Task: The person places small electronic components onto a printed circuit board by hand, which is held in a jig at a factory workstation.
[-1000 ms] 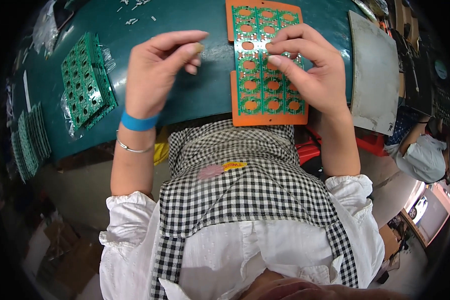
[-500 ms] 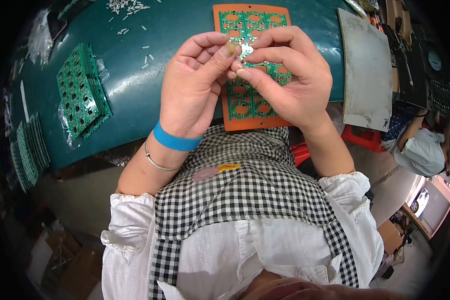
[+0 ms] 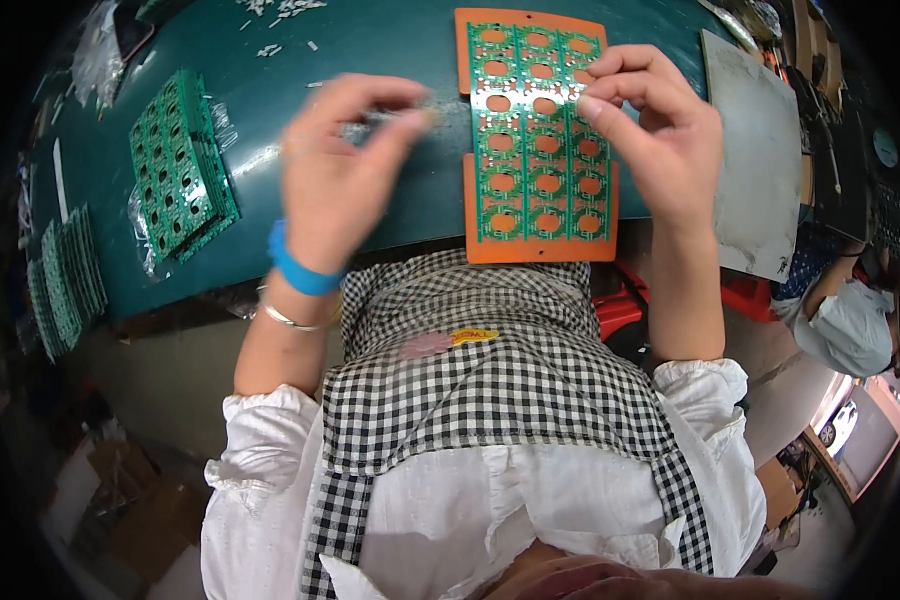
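Observation:
A green circuit board panel (image 3: 530, 150) with rows of oval holes lies on an orange carrier plate (image 3: 540, 252) in front of me. My right hand (image 3: 660, 130) is over the panel's right edge. Its thumb and forefinger are pinched together; anything between them is too small to make out. Left of the plate, my left hand (image 3: 340, 165) hovers above the green table, blurred by motion. A gap shows between its thumb and fingers, and I see nothing held there. A blue band (image 3: 305, 270) circles that wrist.
Stacked green circuit boards (image 3: 175, 165) stand at the left, with another stack (image 3: 68, 280) nearer the table edge. Small white pieces (image 3: 285, 12) are scattered at the back. A grey board (image 3: 755, 150) lies at the right. Beyond it sits another person (image 3: 840, 310).
My hands were together over the panel and have parted. The left moved left off the plate, the right moved right. More of the panel shows; the whole view has shifted slightly.

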The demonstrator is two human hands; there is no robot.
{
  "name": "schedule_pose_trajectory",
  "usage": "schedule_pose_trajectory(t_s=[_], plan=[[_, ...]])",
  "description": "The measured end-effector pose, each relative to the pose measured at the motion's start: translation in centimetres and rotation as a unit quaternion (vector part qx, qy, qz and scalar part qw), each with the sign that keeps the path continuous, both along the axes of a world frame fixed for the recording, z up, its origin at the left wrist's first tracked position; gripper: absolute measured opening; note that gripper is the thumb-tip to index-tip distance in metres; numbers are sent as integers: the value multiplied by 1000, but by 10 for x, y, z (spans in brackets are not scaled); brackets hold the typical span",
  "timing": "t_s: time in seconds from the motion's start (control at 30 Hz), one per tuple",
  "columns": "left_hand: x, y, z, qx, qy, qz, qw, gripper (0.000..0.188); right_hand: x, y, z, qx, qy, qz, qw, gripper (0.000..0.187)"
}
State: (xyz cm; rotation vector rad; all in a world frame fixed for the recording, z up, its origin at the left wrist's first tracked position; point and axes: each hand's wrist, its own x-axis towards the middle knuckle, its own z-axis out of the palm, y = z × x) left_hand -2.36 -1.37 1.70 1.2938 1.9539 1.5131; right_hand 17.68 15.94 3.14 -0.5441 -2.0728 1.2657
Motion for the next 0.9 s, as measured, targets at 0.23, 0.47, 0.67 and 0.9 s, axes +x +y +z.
schedule_pose_trajectory(t_s=[0.23, 0.47, 0.67, 0.9], plan=[[-61, -18, -26, -272, 390, 202, 856, 24, -5, 30, -20, 81, -157, 47, 983, 6], [-52, -8, -32, -214, 340, 87, 911, 13, -8, 30, -24, 69, -165, 31, 983, 8], [-44, -6, -26, -146, 260, 87, 951, 12, -14, 32, -30, 100, -173, 21, 980, 7], [-39, -4, -24, -119, 153, 92, 977, 9, -14, 35, -32, 102, -168, 30, 980, 7]])
